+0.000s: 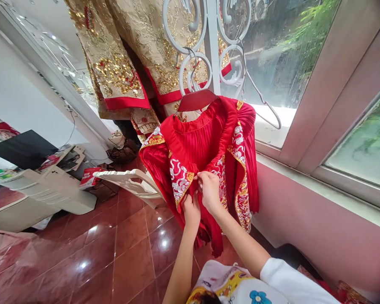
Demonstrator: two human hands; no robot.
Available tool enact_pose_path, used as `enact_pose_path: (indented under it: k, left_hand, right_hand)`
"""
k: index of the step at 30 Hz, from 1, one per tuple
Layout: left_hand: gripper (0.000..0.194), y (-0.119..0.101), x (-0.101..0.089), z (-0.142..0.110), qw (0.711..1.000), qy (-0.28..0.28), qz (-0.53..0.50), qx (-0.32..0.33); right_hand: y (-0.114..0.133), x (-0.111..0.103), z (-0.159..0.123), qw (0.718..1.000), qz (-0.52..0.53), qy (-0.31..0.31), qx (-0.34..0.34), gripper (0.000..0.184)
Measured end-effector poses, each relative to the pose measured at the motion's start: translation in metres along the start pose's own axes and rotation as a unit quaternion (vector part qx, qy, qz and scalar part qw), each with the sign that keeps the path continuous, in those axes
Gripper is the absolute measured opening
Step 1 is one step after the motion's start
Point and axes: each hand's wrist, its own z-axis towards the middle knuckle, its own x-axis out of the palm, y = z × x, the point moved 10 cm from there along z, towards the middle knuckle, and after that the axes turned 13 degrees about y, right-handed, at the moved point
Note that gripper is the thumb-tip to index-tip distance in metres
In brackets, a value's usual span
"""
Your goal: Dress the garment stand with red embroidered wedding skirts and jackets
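A red pleated garment (pixel 205 143) with gold and silver embroidered bands hangs from a red hanger (pixel 196 99) on a white scrolled metal stand (pixel 210 46). My left hand (pixel 191 209) is closed on the red fabric at the garment's front opening, below the embroidered edge. My right hand (pixel 209 188) pinches the opposite embroidered edge right beside it. Both hands meet at the middle of the garment.
Gold embroidered robes (pixel 126 55) hang behind the stand. An empty wire hanger (pixel 263 105) dangles by the window (pixel 285 46). A white chair (pixel 129 179) stands left of the garment, a white desk (pixel 41 192) with papers further left. A pink wall (pixel 310 219) runs along the right, above the glossy red tiled floor (pixel 114 253).
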Motion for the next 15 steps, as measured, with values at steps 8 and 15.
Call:
enact_pose_path:
  k: [8,15]
  left_hand:
    - [0.042,-0.019,-0.004,-0.021,0.972,0.111,0.178,-0.103]
    - [0.027,-0.147,-0.013,0.017,0.93,0.057,0.311,0.187]
  right_hand:
    - [0.022,-0.038,-0.002,0.954,-0.278,-0.013,-0.112,0.023]
    - [0.028,-0.051,0.014,0.93,-0.349,-0.005,-0.115,0.02]
